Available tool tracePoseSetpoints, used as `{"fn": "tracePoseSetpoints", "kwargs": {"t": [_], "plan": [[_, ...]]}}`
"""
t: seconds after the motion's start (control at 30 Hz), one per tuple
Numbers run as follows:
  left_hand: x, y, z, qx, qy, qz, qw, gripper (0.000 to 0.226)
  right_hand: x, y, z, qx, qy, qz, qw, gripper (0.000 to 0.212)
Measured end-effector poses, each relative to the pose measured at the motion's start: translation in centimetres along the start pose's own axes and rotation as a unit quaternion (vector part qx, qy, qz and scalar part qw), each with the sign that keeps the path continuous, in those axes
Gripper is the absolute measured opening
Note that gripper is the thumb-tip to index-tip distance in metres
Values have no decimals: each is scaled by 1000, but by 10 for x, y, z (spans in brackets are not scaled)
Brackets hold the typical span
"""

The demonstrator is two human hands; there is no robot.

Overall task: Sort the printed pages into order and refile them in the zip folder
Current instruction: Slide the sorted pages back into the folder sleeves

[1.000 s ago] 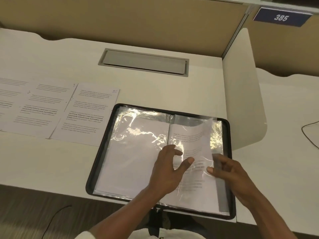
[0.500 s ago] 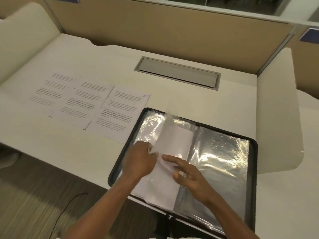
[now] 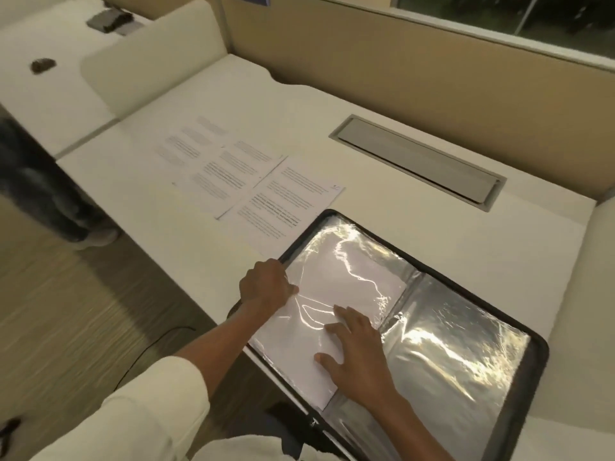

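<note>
The black zip folder (image 3: pixel 535 347) lies open on the white desk, its clear plastic sleeves shining. The left sleeve (image 3: pixel 346 281) holds a white page, blank side up. The right sleeve (image 3: pixel 459 354) looks empty. My left hand (image 3: pixel 264 287) rests at the left edge of the left sleeve with curled fingers; whether it pinches the plastic is unclear. My right hand (image 3: pixel 354 352) presses flat on the lower part of that sleeve, fingers spread. Three printed pages (image 3: pixel 286 197) lie in a row on the desk, left of the folder.
A grey cable hatch (image 3: pixel 419 161) is set into the desk behind the folder. Beige partitions (image 3: pixel 366 54) fence the back, and white dividers (image 3: pixel 146 51) stand at both sides. A person's legs (image 3: pixel 43 194) stand at the far left. A dark object (image 3: pixel 42 65) lies on the neighbouring desk.
The sleeve with the page has been turned from the right side to the left and now lies flat. Both hands followed it left. The view has swung left.
</note>
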State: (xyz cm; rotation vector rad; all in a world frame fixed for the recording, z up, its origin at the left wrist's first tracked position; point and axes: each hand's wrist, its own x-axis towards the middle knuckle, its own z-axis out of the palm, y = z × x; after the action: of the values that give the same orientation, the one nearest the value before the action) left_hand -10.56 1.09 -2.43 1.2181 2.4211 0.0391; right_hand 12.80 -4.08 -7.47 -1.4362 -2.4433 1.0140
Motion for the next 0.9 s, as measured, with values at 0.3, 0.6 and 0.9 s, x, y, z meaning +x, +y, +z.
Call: {"fn": "tracePoseSetpoints", "kwargs": {"t": [0.3, 0.6, 0.9], "plan": [[4, -23, 8, 63, 40, 36, 997, 20, 26, 1, -8, 24, 42, -4, 999, 30], [41, -59, -10, -55, 35, 17, 998, 27, 99, -42, -9, 72, 13, 21, 997, 25], [189, -127, -99, -135, 50, -5, 990, 31, 251, -159, 12, 86, -15, 32, 996, 31]]}}
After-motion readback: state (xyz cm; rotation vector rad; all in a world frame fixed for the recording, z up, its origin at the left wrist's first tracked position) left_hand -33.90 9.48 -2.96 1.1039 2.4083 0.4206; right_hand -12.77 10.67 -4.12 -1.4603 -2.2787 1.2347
